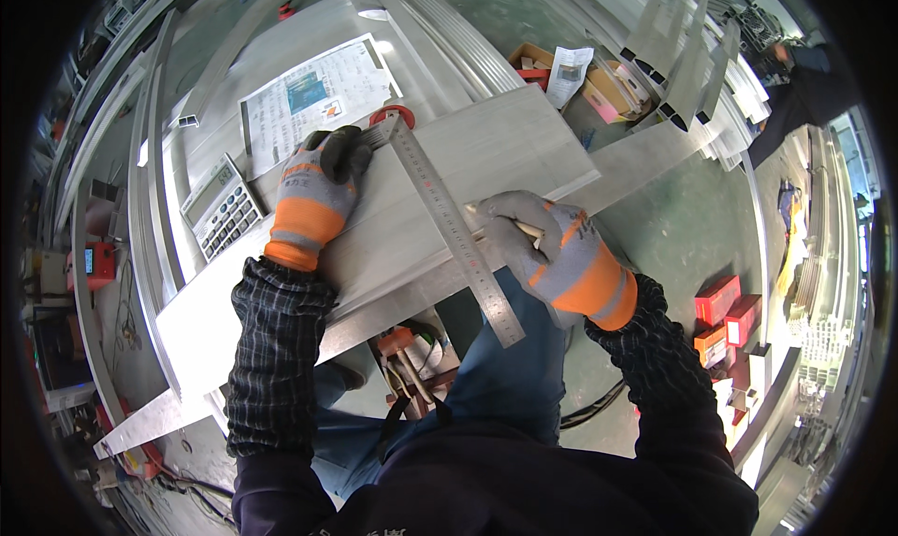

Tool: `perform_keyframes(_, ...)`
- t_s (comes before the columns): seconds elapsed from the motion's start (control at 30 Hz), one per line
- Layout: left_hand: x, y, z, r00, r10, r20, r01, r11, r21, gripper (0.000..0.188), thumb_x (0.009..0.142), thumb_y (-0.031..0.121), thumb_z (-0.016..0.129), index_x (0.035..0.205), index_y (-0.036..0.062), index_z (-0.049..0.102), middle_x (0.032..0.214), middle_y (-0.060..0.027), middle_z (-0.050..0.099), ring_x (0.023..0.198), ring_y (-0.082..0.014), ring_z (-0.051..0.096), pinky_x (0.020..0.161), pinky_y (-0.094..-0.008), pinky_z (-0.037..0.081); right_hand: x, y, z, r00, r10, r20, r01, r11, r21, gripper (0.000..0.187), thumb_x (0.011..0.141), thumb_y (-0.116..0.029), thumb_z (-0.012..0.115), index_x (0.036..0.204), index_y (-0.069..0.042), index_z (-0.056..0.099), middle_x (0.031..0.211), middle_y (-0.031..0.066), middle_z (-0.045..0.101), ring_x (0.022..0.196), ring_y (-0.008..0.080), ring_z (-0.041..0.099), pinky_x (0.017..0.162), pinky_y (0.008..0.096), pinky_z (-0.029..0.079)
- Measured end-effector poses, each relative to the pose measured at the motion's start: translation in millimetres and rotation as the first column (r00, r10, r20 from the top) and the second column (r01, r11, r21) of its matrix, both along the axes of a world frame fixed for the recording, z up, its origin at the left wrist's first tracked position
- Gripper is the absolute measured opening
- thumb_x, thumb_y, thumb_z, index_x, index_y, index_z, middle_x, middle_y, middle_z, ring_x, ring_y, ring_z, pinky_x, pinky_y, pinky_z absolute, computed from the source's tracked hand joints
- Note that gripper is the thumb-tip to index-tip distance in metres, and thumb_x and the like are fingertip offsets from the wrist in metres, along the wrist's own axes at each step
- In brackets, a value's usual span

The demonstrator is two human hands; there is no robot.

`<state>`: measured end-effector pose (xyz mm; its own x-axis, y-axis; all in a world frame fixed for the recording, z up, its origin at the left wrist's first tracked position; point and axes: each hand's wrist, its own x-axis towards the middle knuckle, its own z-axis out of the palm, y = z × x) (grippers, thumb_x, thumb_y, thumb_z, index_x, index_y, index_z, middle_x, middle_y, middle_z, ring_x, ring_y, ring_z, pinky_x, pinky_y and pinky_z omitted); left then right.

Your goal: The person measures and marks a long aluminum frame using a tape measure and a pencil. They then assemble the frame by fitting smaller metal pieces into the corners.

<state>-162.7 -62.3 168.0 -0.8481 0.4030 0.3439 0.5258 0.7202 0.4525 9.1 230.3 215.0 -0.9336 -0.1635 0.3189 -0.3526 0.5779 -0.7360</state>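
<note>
A steel square (pixel 440 197) lies slantwise across a long flat metal panel (pixel 505 143), its marked blade reaching past the panel's near edge. My left hand (pixel 323 176), in a grey and orange glove, is closed at the blade's far end, gripping the short arm of the square. My right hand (pixel 552 251), gloved alike, is close by the blade's right side. Its curled fingers hold a thin pale pencil (pixel 530 229), tip toward the blade and the panel. A red round thing (pixel 398 113) sits beside the square's corner, partly covered by it.
Left of the panel are a calculator (pixel 223 209) and a printed sheet (pixel 313 101). Cartons (pixel 613 92) and metal profiles (pixel 687 54) stand at the far right. Red boxes (pixel 720 300) rest lower right. Tools with handles (pixel 407 363) sit below the panel. Another person (pixel 804 87) is at the right edge.
</note>
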Motion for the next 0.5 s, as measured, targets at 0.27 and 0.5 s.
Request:
perform_keyframes(0.27,0,1,3,0.999,-0.010,-0.036,0.009,1.000,-0.025,0.028,0.108,0.025,0.073,0.128,0.0074,0.080,0.120,-0.0215,0.080,0.110,-0.0452,0.075,0.098,-0.0503,0.061,3,52,-10,0.976,-0.205,-0.073,0.201,0.978,-0.048,0.018,0.104,-0.002,0.069,0.122,-0.002,0.070,0.113,0.0186,0.080,0.094,0.0314,0.081,0.081,0.0396,0.065)
perform_keyframes(0.5,-2,-1,-1,0.999,-0.009,-0.044,0.008,1.000,-0.017,0.027,0.109,0.026,0.072,0.127,0.0082,0.081,0.119,-0.0218,0.080,0.110,-0.0463,0.075,0.098,-0.0519,0.060,-5,61,-21,0.945,-0.191,-0.267,0.232,0.964,0.132,0.017,0.104,-0.005,0.072,0.121,-0.004,0.072,0.103,0.0168,0.081,0.091,0.0371,0.079,0.082,0.0423,0.063)
